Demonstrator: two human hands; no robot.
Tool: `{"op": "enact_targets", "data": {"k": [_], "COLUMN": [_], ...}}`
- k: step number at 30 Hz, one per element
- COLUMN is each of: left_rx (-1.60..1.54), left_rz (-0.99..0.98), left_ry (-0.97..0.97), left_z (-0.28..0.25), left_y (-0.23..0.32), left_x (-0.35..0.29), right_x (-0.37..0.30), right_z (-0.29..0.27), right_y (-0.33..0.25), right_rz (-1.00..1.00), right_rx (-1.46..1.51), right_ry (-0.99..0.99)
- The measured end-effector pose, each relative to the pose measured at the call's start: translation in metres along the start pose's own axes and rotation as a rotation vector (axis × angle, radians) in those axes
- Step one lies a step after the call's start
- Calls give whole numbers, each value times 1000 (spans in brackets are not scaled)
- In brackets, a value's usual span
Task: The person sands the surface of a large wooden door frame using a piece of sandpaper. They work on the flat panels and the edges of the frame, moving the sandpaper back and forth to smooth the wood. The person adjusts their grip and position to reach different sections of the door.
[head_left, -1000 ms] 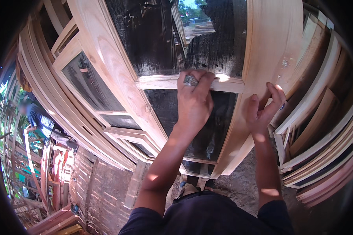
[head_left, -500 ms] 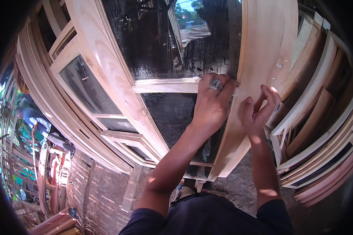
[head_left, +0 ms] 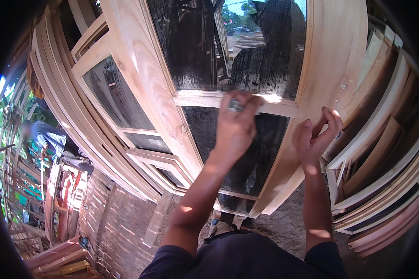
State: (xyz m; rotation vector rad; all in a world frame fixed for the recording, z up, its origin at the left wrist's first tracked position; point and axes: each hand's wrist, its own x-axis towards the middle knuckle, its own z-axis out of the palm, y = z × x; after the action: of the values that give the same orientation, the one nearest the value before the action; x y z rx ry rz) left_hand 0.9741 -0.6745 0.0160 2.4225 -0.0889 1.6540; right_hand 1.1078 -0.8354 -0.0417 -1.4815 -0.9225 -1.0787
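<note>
Over the crossbar (head_left: pixel 198 98) of a large, pale wooden frame (head_left: pixel 142 51), the left hand (head_left: pixel 236 128) is positioned with its fingers curled down on the wood; the fingertips are blurred, and whether they enclose anything cannot be told. A chunky ring with a grey, faceted-looking top (head_left: pixel 235 105) sits on this hand. Directly above the grip, the frame holds a dark, glossy upper pane (head_left: pixel 195 51), streaked along its lower edge and broken by an irregular bright area of greenery and sky. Directly below the grip, a dark, dusty lower pane (head_left: pixel 270 139) tapers toward the person's body. To the right of the grip, the right hand (head_left: pixel 317 139) lies over the smooth, broad right stile (head_left: pixel 330 60), empty, with thumb and bent fingers apart; firm contact cannot be confirmed. To the left of the grip, the left stile carries flowing grain and a small knot (head_left: pixel 185 128). Farther left stands a smaller glazed frame (head_left: pixel 94 56) of similar raw timber. Well to the right of both hands, slender light strips (head_left: pixel 381 197) are stacked above pinkish boards (head_left: pixel 391 223), their edges curved by the lens.
</note>
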Motion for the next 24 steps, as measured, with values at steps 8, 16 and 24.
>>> {"op": "enact_targets", "data": {"k": [8, 16, 24], "left_rx": [178, -8, 29], "left_rz": [-122, -32, -66], "left_ry": [9, -29, -24], "left_z": [-37, 9, 5], "left_y": [-41, 11, 4], "left_x": [-11, 7, 7], "right_x": [-2, -1, 0], "right_z": [1, 0, -2], "right_y": [9, 4, 3], "right_rz": [3, -3, 0], "right_rx": [63, -6, 49], "right_ry": [43, 0, 12]}}
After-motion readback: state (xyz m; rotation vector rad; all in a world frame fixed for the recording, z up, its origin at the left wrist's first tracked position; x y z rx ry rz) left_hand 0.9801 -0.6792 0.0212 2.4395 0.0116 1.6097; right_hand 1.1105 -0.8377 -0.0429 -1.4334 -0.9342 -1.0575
